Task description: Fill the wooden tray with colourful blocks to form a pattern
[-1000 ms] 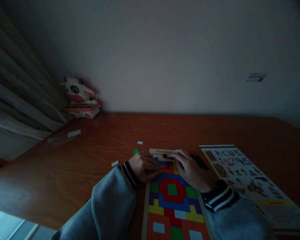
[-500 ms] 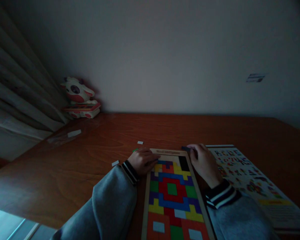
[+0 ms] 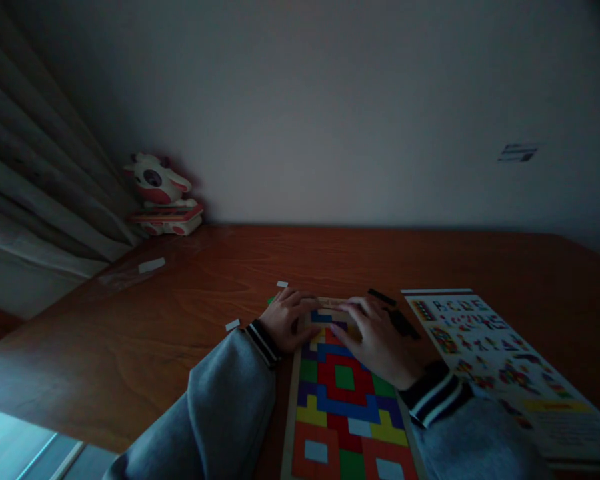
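Observation:
A wooden puzzle tray (image 3: 289, 427) filled with coloured block pieces lies in front of me. My left hand (image 3: 287, 322) rests at its upper left corner, thumb and fingers apart over the top rows. Over the upper right part is my right hand (image 3: 377, 340), its thumb and fingers spread and their tips close to the left hand's. A blue piece (image 3: 322, 318) shows between the two hands at the top of the tray. Whether fingertips touch it is unclear. My right hand covers the tray's upper right corner.
Black pieces (image 3: 404, 325) lie right of the tray, beside a printed pattern sheet (image 3: 490, 347). White pieces (image 3: 233, 325) and a partly hidden green one (image 3: 271, 301) are at left. A cow toy (image 3: 165, 193) stands by the curtain (image 3: 40, 173).
My right hand has moved left from beside the tray to over its top rows, uncovering black pieces on the table. My left hand has stayed at the corner, its thumb now further from its fingers.

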A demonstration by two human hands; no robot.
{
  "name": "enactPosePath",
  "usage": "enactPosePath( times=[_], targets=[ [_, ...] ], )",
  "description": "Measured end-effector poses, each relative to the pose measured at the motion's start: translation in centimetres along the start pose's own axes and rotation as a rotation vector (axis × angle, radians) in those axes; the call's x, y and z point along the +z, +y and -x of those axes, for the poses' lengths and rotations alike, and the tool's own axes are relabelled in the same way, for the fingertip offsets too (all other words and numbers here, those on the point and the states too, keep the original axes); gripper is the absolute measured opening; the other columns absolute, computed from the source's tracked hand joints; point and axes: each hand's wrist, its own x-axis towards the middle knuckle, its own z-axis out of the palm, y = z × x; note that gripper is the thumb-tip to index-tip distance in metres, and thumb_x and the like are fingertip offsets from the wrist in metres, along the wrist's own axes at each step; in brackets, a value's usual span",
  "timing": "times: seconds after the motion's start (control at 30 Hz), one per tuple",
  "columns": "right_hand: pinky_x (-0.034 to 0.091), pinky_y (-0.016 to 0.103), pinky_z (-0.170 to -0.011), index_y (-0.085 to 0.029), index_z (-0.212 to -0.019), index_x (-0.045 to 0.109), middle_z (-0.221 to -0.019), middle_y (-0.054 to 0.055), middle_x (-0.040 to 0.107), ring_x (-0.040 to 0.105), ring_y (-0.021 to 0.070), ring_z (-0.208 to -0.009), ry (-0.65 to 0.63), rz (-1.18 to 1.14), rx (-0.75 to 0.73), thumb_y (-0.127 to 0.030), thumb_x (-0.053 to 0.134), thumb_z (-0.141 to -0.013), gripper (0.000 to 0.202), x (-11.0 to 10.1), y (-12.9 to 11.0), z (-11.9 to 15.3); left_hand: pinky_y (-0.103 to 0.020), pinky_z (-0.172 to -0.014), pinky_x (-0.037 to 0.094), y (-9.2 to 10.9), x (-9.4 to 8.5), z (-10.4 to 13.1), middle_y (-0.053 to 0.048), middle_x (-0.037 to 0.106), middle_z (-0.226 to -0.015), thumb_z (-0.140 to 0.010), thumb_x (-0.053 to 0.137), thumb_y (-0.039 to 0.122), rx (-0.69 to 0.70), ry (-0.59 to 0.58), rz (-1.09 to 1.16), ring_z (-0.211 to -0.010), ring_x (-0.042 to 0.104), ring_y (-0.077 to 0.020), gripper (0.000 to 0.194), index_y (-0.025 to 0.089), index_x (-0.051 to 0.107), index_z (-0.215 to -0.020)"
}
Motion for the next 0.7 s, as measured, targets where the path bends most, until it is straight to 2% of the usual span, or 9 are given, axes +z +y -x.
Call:
enactPosePath(
  times=[0.13, 0.33, 0.6, 0.7],
  targets=[
    [0.048, 0.05, -0.091, -0.025, -0.119, 0.063, -0.114, 0.011, 0.061, 0.059, 0.0295, -0.11, -0.037, 0.029, 0.008, -0.053, 0.058, -0.089, 0.041, 0.0, 0.3, 0.1, -0.05, -0.097, 0.043, -0.2, 0.1, 0.1, -0.014, 0.058, -0.132, -0.085, 0.062, 0.047, -0.002, -0.026, 0.006, -0.113, 0.054, -0.0313, 0.053, 0.022, 0.058, -0.132],
    [0.048, 0.049, -0.093, -0.028, -0.118, 0.063, -0.118, 0.009, 0.06, 0.059, 0.0286, -0.112, -0.058, -0.014, 0.02, -0.048, 0.064, -0.087, 0.037, -0.5, 0.4, 0.0, -0.052, -0.1, 0.041, 0.1, -0.1, 0.1, -0.015, 0.055, -0.134, -0.084, 0.064, 0.048, -0.03, -0.058, 0.015, -0.117, 0.051, -0.033, 0.058, 0.022, 0.055, -0.135],
    [0.047, 0.05, -0.093, -0.028, -0.115, 0.064, -0.117, 0.009, 0.06, 0.059, 0.0292, -0.112, -0.06, -0.017, 0.021, -0.048, 0.063, -0.086, 0.036, -0.1, 0.7, 0.1, -0.054, -0.101, 0.041, 1.0, -0.8, 0.0, -0.015, 0.052, -0.139, -0.078, 0.068, 0.052, -0.014, -0.104, 0.039, -0.12, 0.049, -0.0352, 0.068, 0.022, 0.053, -0.137],
    [0.047, 0.05, -0.093, -0.027, -0.115, 0.064, -0.117, 0.01, 0.06, 0.059, 0.0295, -0.112, -0.065, -0.019, 0.018, -0.049, 0.064, -0.086, 0.036, -0.2, 0.8, 0.1, -0.051, -0.099, 0.044, 0.9, -0.8, -0.1, -0.014, 0.057, -0.135, -0.081, 0.066, 0.048, 0.028, -0.077, 0.05, -0.117, 0.053, -0.0324, 0.059, 0.021, 0.057, -0.133]
  ],
)
